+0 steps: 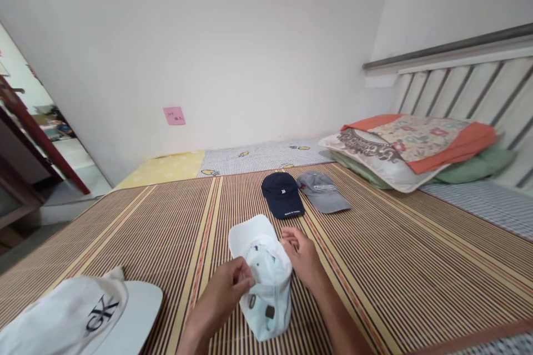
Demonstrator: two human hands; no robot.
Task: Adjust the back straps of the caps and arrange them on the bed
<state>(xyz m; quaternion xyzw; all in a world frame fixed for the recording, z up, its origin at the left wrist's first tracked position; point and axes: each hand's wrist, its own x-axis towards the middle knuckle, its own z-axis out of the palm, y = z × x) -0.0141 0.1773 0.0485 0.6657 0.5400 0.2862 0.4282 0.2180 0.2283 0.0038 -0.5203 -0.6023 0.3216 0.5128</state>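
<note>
A pale mint-white baseball cap (270,310) lies on the mat right in front of me, its brim toward the far side and its hollow inside partly showing. The back strap and a small dark patch face me. My left hand (229,283) has its fingers curled closed at the cap's left edge. On the opposite side, my right hand (303,255) is closed with bent fingers at the cap's right rim. Just beyond are a navy cap (281,194) and, beside it, a grey cap (323,193). A white cap with black lettering (91,310) sits at the lower left.
A striped woven mat (166,233) covers the bed. Stacked pillows (420,144) lie by the white slatted headboard (466,86) at right. A pink note (174,115) is stuck to the wall, and a doorway shows at far left.
</note>
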